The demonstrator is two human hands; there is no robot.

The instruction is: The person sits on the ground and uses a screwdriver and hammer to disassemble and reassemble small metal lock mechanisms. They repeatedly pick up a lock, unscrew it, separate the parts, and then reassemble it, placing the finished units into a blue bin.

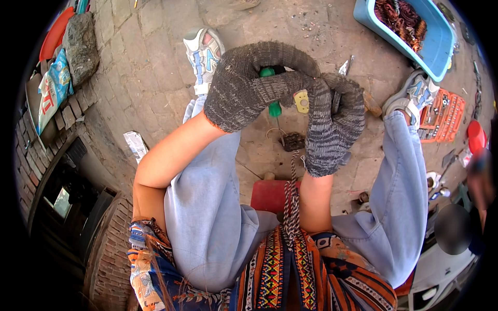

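Note:
Both of my hands wear dark grey knitted gloves and meet in front of me over the paving. My left hand [259,83] is closed, its thumb and finger pinching at my right fingertips; what lies in the pinch is hidden. My right hand [337,119] is curled around a narrow dark metal piece [336,100]. Behind my left thumb shows a green-handled screwdriver [275,109], its thin shaft pointing down toward me; whether the left hand grips it I cannot tell. A yellow plate-like part with a round centre [301,102] shows between the hands.
A blue tub [437,52] of coppery wire stands at the upper right. Beside my right shoe lies an orange tool case [441,115]. A dark lump [294,141] sits on the paving below my hands, near a red seat [267,196]. A large stone [81,49] is at left.

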